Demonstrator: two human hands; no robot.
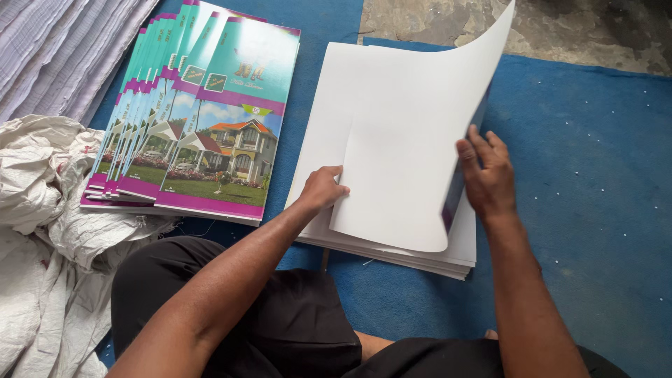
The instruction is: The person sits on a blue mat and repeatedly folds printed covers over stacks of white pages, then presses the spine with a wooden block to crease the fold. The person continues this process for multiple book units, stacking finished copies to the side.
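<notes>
Head view. Left hand point(323, 189) pressed flat, fingers loosely curled, on white sheet point(413, 154); right hand point(488, 175) pinching the sheet's lifted right edge. Sheet curling upward, long axis running away from the body, atop white stack point(392, 248) on blue mat point(595, 210). Fanned printed covers point(210, 119) lying left; woven sacks point(49, 210) beside.

Smooth, matt white paper sheet point(413, 140) under the fingers point(483, 150); beneath, stack of white card sheets point(392, 248). Left of the fingers, glossy printed teal-and-purple paper covers point(224, 126), rough woven white plastic sacking point(42, 210). Fuzzy blue felt mat point(595, 175) rightward.
</notes>
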